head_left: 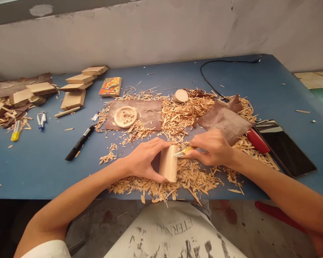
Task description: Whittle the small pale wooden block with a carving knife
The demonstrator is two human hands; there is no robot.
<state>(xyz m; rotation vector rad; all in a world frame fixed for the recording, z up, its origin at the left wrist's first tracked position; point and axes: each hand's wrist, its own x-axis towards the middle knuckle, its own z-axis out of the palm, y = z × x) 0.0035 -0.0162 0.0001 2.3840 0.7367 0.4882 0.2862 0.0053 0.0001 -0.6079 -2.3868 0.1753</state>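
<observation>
A pale wooden block (pixel 168 165) with rounded sides stands tilted above the shavings near the table's front edge. My left hand (pixel 148 159) grips it by its two ends, thumb at the near end and fingers at the far end. In my right hand (pixel 211 148) is a utility knife (pixel 187 150) with a yellow handle, the fingers wrapped round it. Its blade points left and meets the block's right side. Wood shavings (pixel 196 179) lie heaped beneath and around both hands.
Behind the hands lie sandpaper (pixel 156 123), a carved wooden ring-shaped piece (pixel 125 116) and a round wood slice (pixel 181 95). A phone (pixel 285 147) rests at right, near a black cable (pixel 204 71). At left are a black marker (pixel 80 142), wood blocks (pixel 73 99) and a yellow-ended cutter (pixel 15 131).
</observation>
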